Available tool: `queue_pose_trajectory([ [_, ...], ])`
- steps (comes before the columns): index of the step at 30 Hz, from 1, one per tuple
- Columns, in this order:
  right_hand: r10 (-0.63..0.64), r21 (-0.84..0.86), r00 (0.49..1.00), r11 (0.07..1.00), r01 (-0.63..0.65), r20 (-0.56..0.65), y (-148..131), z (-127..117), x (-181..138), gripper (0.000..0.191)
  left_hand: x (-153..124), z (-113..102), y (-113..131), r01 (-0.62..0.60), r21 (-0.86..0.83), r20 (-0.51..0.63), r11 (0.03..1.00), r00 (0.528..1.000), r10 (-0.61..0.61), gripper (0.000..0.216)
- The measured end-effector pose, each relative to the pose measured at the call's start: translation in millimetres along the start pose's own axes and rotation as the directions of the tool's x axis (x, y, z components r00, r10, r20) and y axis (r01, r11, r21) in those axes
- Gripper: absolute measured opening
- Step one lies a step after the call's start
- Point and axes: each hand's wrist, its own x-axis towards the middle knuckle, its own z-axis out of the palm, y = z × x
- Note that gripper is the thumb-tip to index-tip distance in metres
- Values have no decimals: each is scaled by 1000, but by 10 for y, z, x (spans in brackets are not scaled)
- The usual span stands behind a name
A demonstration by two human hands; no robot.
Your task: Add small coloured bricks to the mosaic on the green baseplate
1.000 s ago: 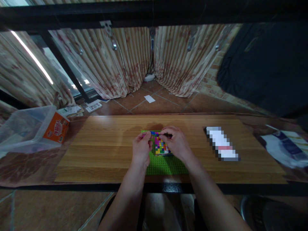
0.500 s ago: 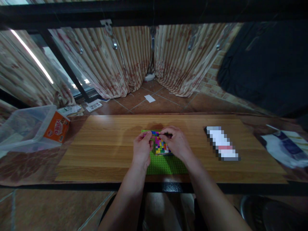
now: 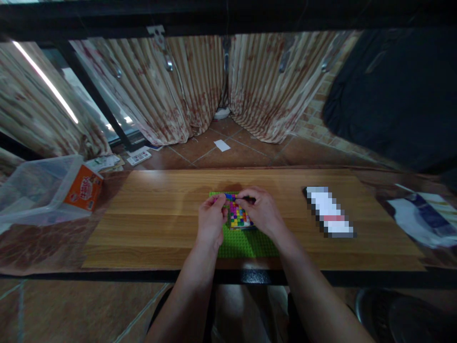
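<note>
On the wooden board lies a green studded baseplate (image 3: 246,246), and on it sits a low block of many-coloured toy bricks (image 3: 240,218). My left hand (image 3: 211,216) is closed in a pinch at the block's far left corner, with a blue brick (image 3: 227,196) at its fingertips. At the far right corner, my right hand (image 3: 263,209) pinches a small dark piece (image 3: 250,199) whose kind I cannot make out. The right hand covers part of the block's right side. Both hands' fingertips are close together over the block's far edge.
A phone (image 3: 330,213) with a blurred screen lies on the wooden board (image 3: 153,219) at the right. Left of the board is a clear plastic bin (image 3: 43,188) with an orange label. A plastic packet (image 3: 424,219) lies far right. Striped curtains (image 3: 196,85) hang behind.
The view has shifted very slightly. Both hands stay at the far edge of the brick block, with almost no visible movement.
</note>
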Motion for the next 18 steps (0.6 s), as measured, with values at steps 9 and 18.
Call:
queue_pose_trajectory([
  [9,3,0,1000,1000,-3,5,-32,-16,4,7,-9,3,-2,4,6,12,1000,1000,-4,29],
  [18,16,16,1000,1000,-16,2,-41,-20,5,8,-15,5,-2,4,-2,13,1000,1000,-4,25],
])
